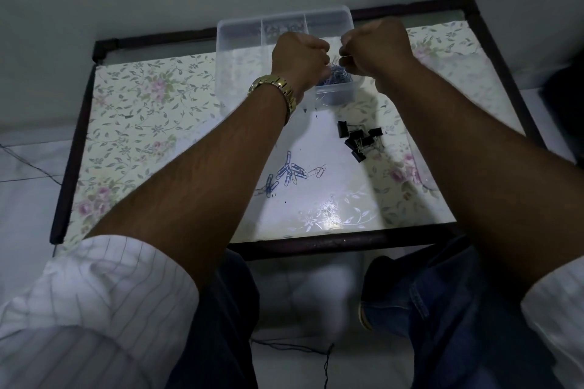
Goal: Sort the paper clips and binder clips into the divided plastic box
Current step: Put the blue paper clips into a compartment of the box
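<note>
A clear divided plastic box [235, 50] stands at the far side of the table. Its near right compartment holds a heap of blue paper clips [336, 76]. My left hand [300, 55] and my right hand [374, 47] hover closed over that compartment, knuckles up. A thin wire, apparently a paper clip, shows at my right fingertips; what my left hand holds is hidden. Several blue paper clips [289, 174] lie loose mid-table. Several black binder clips [360, 140] lie to their right.
The table [132, 123] has a floral cover and a dark frame. A gold watch [278, 90] is on my left wrist. My knees in jeans sit below the near edge. A thin cord lies on the floor at left.
</note>
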A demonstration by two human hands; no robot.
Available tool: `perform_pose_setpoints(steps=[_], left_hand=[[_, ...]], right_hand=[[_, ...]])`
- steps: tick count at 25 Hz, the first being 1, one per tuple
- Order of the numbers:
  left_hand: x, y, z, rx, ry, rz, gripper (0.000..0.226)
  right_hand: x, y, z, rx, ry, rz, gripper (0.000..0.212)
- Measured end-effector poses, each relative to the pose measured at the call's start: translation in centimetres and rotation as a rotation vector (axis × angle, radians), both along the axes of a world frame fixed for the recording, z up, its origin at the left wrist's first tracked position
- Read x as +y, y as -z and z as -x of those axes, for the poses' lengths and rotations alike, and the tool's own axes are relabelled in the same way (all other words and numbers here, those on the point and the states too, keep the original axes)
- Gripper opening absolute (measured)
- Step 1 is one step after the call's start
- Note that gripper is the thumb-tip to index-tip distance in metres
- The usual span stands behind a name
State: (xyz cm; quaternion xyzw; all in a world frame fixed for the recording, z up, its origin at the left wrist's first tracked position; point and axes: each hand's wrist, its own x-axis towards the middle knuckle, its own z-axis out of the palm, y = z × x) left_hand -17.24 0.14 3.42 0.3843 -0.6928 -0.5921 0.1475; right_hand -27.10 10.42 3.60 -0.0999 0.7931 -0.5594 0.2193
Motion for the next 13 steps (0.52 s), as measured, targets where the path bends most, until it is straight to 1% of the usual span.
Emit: perform_pose_setpoints(steps=[2, 3, 5, 7, 9, 11, 13], left_hand=[[0.0, -0.8, -1.8, 0.023, 0.049, 0.05, 0.021], [-0.1, -1.2, -3.1, 0.024, 0.082, 0.115, 0.021], [-0.1, -1.5, -6.1, -0.057, 0.179, 0.317, 0.02], [0.1, -1.4, -9.4, -0.198, 0.277, 0.475, 0.015], [0.7, -0.9, -13.1, -0.36, 0.351, 0.631, 0.025], [1.3, -0.1, -16.4, -0.528, 0.381, 0.691, 0.036], [2.0, 1.1, -19.0, -0.68, 0.419, 0.67, 0.047]], right_hand=[[0.7, -0.9, -1.8, 0.109, -0.077, -0.022, 0.009], [1.0, -1.2, -2.7, 0.18, -0.144, -0.057, 0.01], [1.8, -1.3, -5.1, 0.308, -0.35, -0.188, 0.015], [2.3, -0.5, -7.4, 0.388, -0.597, -0.396, 0.016], [2.6, 1.0, -9.7, 0.493, -0.794, -0.621, 0.024], [2.8, 2.6, -11.3, 0.546, -0.853, -0.796, 0.035], [3.3, 3.7, -12.1, 0.541, -0.827, -0.895, 0.041]])
